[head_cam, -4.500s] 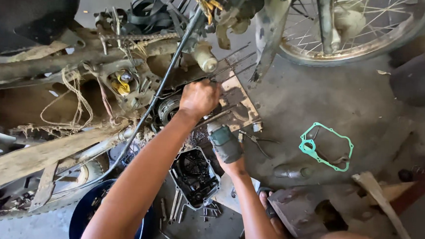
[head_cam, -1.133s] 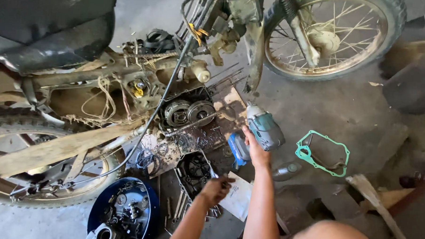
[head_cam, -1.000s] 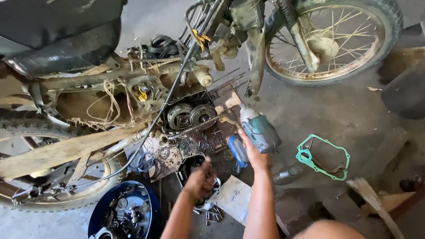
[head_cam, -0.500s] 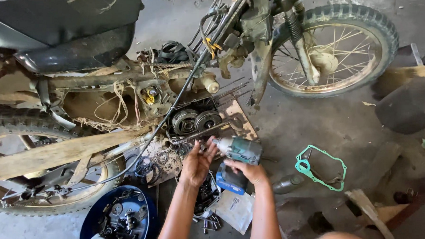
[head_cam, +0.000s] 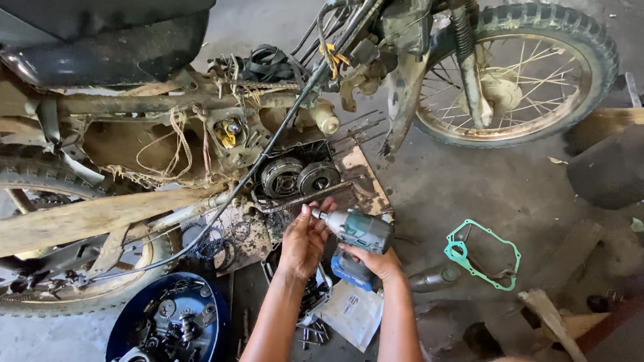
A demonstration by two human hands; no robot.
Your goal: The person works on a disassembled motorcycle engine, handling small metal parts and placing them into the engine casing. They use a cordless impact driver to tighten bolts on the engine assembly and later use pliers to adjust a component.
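Lower centre of the frame: your right hand (head_cam: 378, 263) closes its fingers around the handle of a grey-green cordless impact wrench (head_cam: 359, 231) with a blue battery base, the tool lying nearly level and its nose pointing left. Your left hand (head_cam: 306, 237) meets that nose; thumb and fingertips pinch at the socket end (head_cam: 318, 215), the remaining fingers half curled. Whether a bit sits in the socket cannot be told, since the fingers cover it.

Bottom edge: both forearms are cut off by the frame. A blue round tray (head_cam: 128, 317) of small parts lies at lower left, partly cropped. A white paper sheet (head_cam: 351, 314) rests below the wrench. A dark engine cover (head_cam: 317, 291) sits under your left wrist, mostly hidden.

Middle right: a green gasket (head_cam: 476, 258) lies flat on the concrete floor (head_cam: 443, 185), well apart from the tool.

Just above your hands: the motorcycle's open engine side (head_cam: 297, 176) shows two round metal assemblies. Upper right: the spoked front wheel (head_cam: 526, 70). Upper left: the black seat (head_cam: 92, 23), cropped by the frame.
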